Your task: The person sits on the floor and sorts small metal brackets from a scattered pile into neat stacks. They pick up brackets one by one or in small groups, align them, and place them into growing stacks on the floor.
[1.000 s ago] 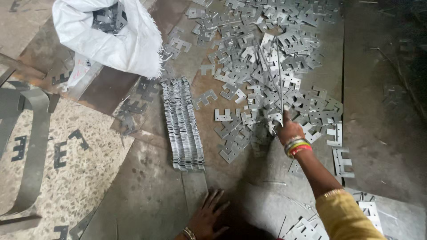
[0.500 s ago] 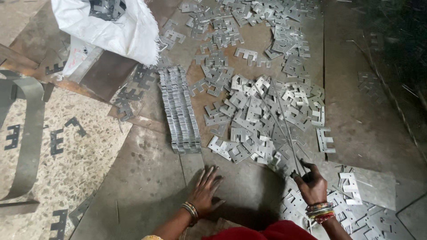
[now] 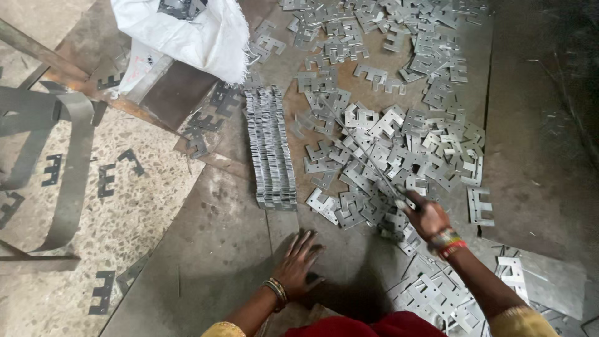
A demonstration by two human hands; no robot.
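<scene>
At the far left, bent metal strips [image 3: 68,168] lie on the speckled floor [image 3: 143,206], with a few dark E-shaped cutouts [image 3: 105,180] scattered beside them. Toward the top, a white sack [image 3: 193,34] sags over a rusty plate, some stamped pieces showing in its mouth. Just right of it, a neat row of stacked plates [image 3: 269,146] stands on edge on the steel floor sheet [image 3: 212,249], running from near the sack down toward the person.

The left hand [image 3: 299,262] rests flat on the sheet below the near end of that row, palm down, fingers spread and open, holding nothing; bangles circle the wrist and the forearm comes up from the bottom edge.

Further right, a wide heap of loose E-shaped metal stampings [image 3: 399,137] covers the sheet. The right hand [image 3: 425,215] is at the near edge of this heap, fist closed around a thin metal rod [image 3: 368,159] that slants up and left across the pieces. The arm reaches in from the lower right corner, wrist banded with red and gold bangles. More stampings [image 3: 437,293] lie under that forearm.
</scene>
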